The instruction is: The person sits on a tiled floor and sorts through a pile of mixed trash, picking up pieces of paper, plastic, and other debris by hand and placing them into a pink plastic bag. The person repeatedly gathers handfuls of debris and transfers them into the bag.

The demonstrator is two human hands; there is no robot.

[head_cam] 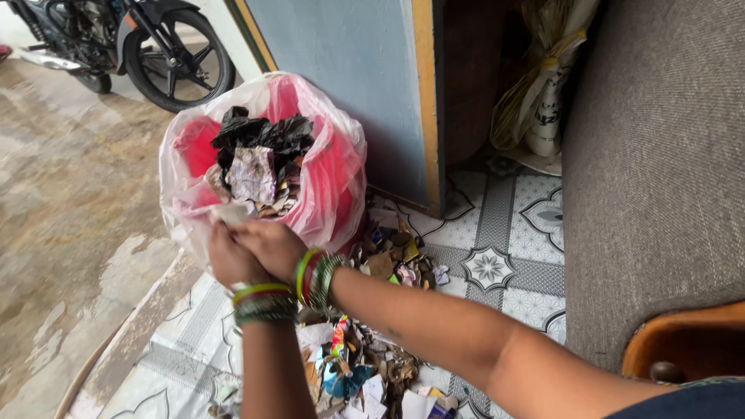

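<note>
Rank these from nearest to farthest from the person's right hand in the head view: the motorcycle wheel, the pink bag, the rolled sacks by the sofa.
1. Pink bag, gripped at its rim by the right hand.
2. Motorcycle wheel, upper left, outside.
3. Rolled sacks, upper right beside the sofa.

Both forearms reach forward and converge, the right one crossing in diagonally from the lower right. The left hand (229,260) and right hand (272,247) press together, fingers curled closed, bangles stacked on both wrists.
</note>
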